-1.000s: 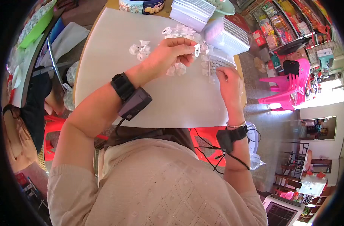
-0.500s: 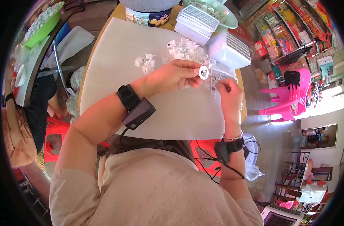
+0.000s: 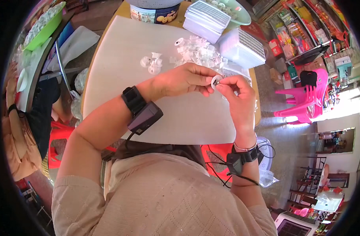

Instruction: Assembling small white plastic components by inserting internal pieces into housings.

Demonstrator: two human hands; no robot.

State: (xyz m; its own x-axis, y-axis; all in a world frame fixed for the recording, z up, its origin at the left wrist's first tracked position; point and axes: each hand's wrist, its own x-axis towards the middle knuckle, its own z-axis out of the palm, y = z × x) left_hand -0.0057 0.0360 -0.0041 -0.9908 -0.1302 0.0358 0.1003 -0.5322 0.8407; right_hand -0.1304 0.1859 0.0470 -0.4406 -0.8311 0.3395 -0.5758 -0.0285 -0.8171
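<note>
My left hand [image 3: 188, 80] is closed, pinching a small round white plastic part [image 3: 216, 82] with a dark spot at its middle. Thumb and forefinger of my right hand [image 3: 237, 92] are pressed together against the right side of this part; anything tiny between them is hidden. Just beyond my hands lies a loose heap of white plastic parts [image 3: 197, 51]. A smaller cluster of similar parts [image 3: 151, 63] rests to its left on the white tabletop sheet [image 3: 125, 43].
Two stacks of white gridded trays [image 3: 205, 21] [image 3: 243, 47] stand at the back right. Behind them are a pale green basin [image 3: 241, 15] and a round tin [image 3: 156, 15]. A person's arm [image 3: 14, 133] shows at far left. Pink plastic chairs [image 3: 306, 96] stand right.
My right hand has moved up and left from the table to the round white part, and its fingertips now meet it. My left hand has stayed nearly in place, tilting the part slightly.
</note>
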